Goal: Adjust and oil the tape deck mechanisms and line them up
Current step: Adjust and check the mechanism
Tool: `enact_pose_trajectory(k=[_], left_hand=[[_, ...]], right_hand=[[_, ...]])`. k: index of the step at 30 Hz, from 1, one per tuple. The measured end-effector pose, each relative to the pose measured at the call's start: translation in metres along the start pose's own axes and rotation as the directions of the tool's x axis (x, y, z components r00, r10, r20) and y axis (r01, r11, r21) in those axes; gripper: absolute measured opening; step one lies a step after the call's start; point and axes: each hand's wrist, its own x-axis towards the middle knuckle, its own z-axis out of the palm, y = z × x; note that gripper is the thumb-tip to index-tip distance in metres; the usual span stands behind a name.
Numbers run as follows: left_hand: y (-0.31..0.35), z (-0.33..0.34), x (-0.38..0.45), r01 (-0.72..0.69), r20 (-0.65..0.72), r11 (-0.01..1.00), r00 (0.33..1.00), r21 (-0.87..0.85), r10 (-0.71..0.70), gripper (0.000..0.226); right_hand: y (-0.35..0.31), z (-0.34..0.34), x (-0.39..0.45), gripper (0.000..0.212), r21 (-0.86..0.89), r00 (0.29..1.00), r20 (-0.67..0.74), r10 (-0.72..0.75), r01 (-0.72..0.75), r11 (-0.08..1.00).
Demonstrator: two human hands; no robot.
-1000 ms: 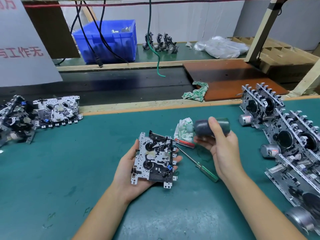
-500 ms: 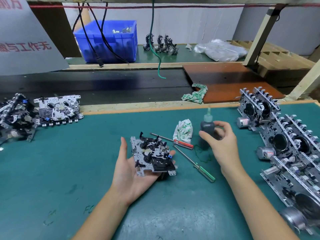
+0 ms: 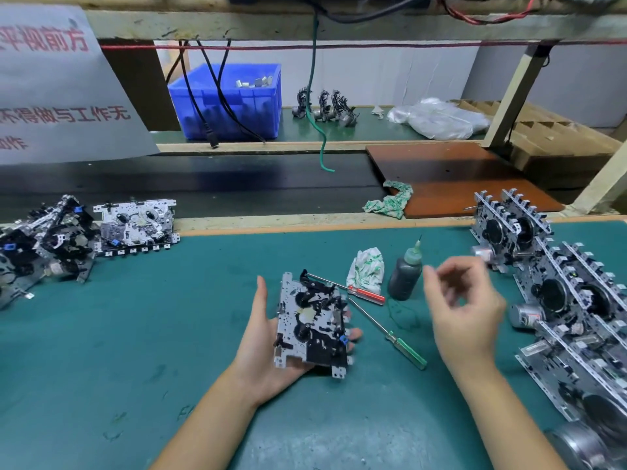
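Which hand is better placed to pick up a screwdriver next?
The right hand. It is empty and beside the red-handled screwdriver and the green-handled screwdriver, while the left hand is holding the tape deck mechanism.

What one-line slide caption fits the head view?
Left hand cradles a tape deck; empty right hand hovers beside the upright oil bottle on the green mat.

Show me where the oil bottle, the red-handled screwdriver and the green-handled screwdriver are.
oil bottle [image 3: 404, 279]: head view, on its dark body.
red-handled screwdriver [image 3: 366, 295]: head view, on its red handle.
green-handled screwdriver [image 3: 409, 352]: head view, on its green handle.
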Motion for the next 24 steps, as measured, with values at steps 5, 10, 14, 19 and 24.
enact_pose_trajectory(k=[5,10,14,19,24], left_hand=[[0.006,0.0,-0.006,0.152,0.12,0.97,0.977,0.192,-0.177,0.096],[0.011,0.007,-0.006,0.265,-0.094,0.859,0.964,0.437,-0.249,0.066],[0.026,0.014,-0.009,0.328,-0.227,0.708,0.945,0.625,-0.237,0.079],[0.028,0.01,-0.043,0.298,-0.387,0.298,0.868,0.907,0.311,0.081],[-0.022,0.015,-0.077,0.439,-0.108,-0.506,0.824,0.742,0.557,0.079]], right_hand=[[-0.013,-0.005,-0.024,0.052,-0.303,0.756,0.636,-0.153,0.427,0.852],[-0.013,-0.024,-0.024,0.05,-0.275,0.548,0.833,-0.078,0.532,0.801],[-0.012,-0.034,-0.029,0.051,-0.345,0.588,0.808,-0.038,0.524,0.779],[-0.009,-0.035,-0.046,0.05,-0.384,0.681,0.725,-0.103,0.523,0.761],[-0.005,-0.027,-0.052,0.054,-0.357,0.646,0.748,-0.153,0.585,0.728]])
